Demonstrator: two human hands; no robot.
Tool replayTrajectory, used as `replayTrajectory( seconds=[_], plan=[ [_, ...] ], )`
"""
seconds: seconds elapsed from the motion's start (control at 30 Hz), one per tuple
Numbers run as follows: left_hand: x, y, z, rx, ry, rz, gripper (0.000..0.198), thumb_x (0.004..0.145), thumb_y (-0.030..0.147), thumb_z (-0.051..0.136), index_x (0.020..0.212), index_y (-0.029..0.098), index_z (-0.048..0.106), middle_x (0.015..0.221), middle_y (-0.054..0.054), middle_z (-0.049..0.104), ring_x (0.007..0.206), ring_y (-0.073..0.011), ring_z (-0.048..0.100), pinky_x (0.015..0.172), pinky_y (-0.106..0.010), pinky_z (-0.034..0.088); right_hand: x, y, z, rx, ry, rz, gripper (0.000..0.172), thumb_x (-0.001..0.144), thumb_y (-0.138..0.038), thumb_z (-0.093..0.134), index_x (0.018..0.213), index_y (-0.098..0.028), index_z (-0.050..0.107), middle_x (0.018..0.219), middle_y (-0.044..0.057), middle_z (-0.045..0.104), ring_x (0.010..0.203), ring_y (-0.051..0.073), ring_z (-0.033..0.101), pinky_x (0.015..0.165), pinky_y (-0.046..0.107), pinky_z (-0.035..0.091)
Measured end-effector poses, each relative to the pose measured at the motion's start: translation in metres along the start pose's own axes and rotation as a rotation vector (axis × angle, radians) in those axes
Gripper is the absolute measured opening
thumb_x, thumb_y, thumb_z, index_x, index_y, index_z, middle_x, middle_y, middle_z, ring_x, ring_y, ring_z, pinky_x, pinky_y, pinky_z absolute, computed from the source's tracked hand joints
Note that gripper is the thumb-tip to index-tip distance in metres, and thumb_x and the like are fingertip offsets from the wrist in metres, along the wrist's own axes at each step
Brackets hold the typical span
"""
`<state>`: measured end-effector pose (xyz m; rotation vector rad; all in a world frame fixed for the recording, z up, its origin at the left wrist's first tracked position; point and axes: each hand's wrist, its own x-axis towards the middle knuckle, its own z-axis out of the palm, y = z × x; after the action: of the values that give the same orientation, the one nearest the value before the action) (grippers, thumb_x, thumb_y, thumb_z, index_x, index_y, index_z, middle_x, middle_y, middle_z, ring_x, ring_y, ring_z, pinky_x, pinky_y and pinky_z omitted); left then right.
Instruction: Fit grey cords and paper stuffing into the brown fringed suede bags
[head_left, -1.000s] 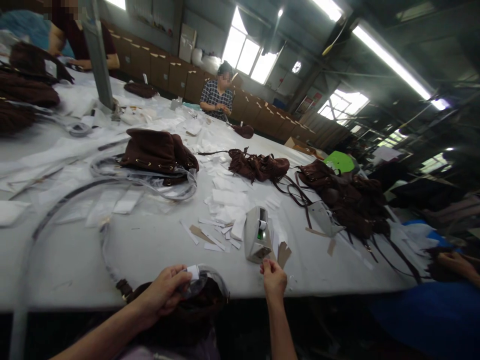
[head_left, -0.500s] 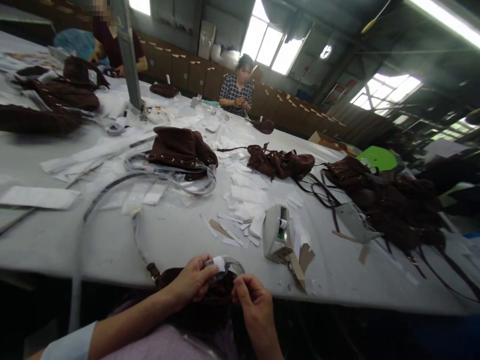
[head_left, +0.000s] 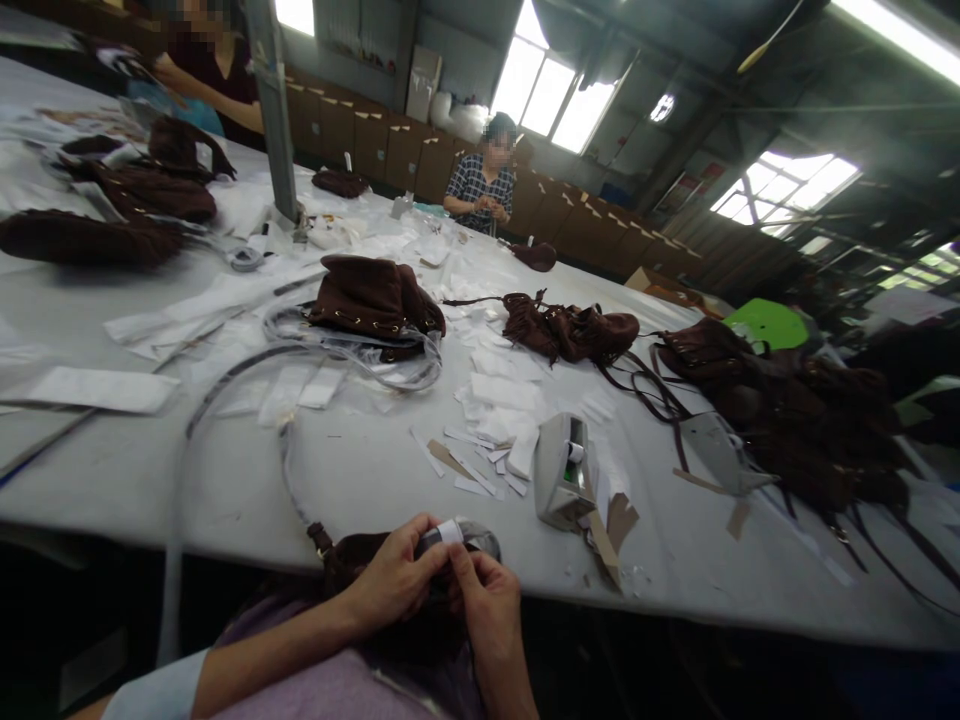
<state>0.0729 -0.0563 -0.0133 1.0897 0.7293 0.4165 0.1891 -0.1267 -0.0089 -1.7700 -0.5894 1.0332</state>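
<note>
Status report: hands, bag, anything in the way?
Left hand gripping wrapped strap; right hand touching its white band. Brown bag at near edge of table, partly hidden behind hands. Tape dispenser apart, to right; nothing seen blocking hands.

Single head-worn view, forward and down across the table

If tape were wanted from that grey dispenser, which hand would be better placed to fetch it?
Probably the right hand: it is nearer the grey dispenser, which stands to its right. The left hand is farther off and seems to be steadying the white band.
</note>
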Motion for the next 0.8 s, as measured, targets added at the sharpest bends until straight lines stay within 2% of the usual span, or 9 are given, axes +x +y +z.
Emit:
replayTrajectory(
  seconds=[0.3,0.5,0.63,0.8],
  plan=[
    [0.002,-0.001,-0.007,-0.111,-0.042,-0.075,0.037,0.076,0.053,0.056,0.086,0.019,0.046,0.050,0.009,0.047,0.026,-0.0034,0.032,0.025,-0.014,0.020,0.004,0.011,0.007,0.035,-0.007,-0.031,0.043,0.071,-0.055,0.066,0.056,-0.016,0.061,0.044,-0.003,0.045,0.041,0.008,0.035,0.038,0.022,0.028],
    [0.013,0.007,-0.001,-0.246,0.155,-0.147,0.044,0.067,0.060,0.060,0.067,0.020,0.040,0.044,0.012,0.038,0.026,-0.0006,0.022,0.027,-0.014,0.012,0.006,0.007,0.013,0.088,-0.041,-0.023,0.037,0.070,-0.051,0.069,0.060,-0.015,0.065,0.049,-0.001,0.053,0.045,0.009,0.042,0.044,0.022,0.035],
    [0.014,0.010,0.001,-0.329,0.170,-0.177,0.045,0.066,0.061,0.061,0.070,0.021,0.040,0.045,0.012,0.038,0.026,-0.0007,0.020,0.028,-0.015,0.008,0.005,0.006,0.011,0.148,-0.092,-0.049,0.031,0.070,-0.045,0.071,0.071,-0.015,0.070,0.060,0.001,0.063,0.053,0.011,0.051,0.052,0.023,0.042],
    [0.013,0.005,0.001,-0.369,0.155,-0.192,0.043,0.069,0.059,0.061,0.071,0.021,0.039,0.047,0.011,0.040,0.026,-0.0007,0.021,0.028,-0.015,0.006,0.007,0.015,0.012,0.161,-0.046,-0.067,0.028,0.070,-0.042,0.071,0.075,-0.015,0.071,0.062,0.002,0.065,0.053,0.012,0.054,0.052,0.024,0.045]
  ],
)
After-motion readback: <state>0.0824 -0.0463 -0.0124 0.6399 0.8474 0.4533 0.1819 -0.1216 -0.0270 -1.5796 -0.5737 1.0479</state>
